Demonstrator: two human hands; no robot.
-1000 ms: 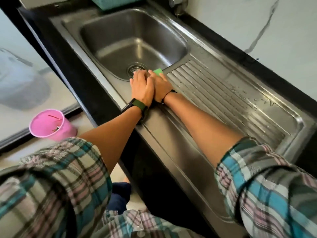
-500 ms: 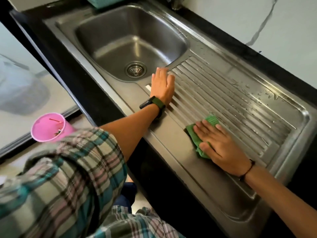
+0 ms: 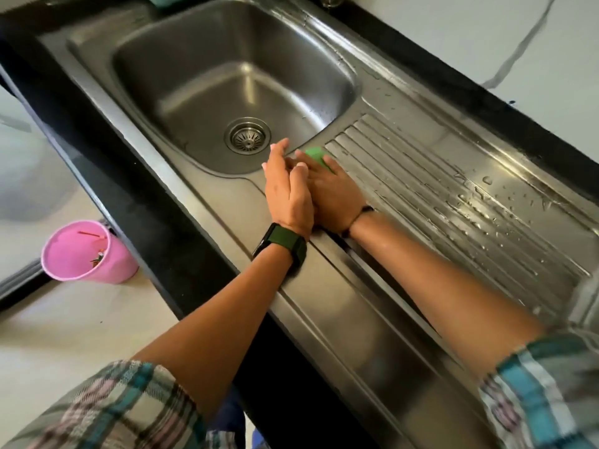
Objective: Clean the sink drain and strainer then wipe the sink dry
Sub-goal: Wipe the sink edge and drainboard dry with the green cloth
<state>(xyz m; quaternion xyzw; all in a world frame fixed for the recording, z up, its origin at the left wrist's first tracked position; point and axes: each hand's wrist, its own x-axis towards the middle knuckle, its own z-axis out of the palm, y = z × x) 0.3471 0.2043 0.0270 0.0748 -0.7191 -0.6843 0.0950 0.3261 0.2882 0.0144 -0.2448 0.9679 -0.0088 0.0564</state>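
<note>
cloth (image 3: 316, 154) green | cup (image 3: 87, 252) pink | sleeve (image 3: 107, 406) plaid (teal, pink)

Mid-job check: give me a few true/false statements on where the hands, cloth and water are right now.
1. The right hand presses a green cloth at the drainboard's basin end. True.
2. The left hand is down in the basin. False: it sits at the rim beside the right hand.
3. Water droplets remain on the drainboard. True.
4. The strainer is out of the drain. False: it sits in place.
</note>
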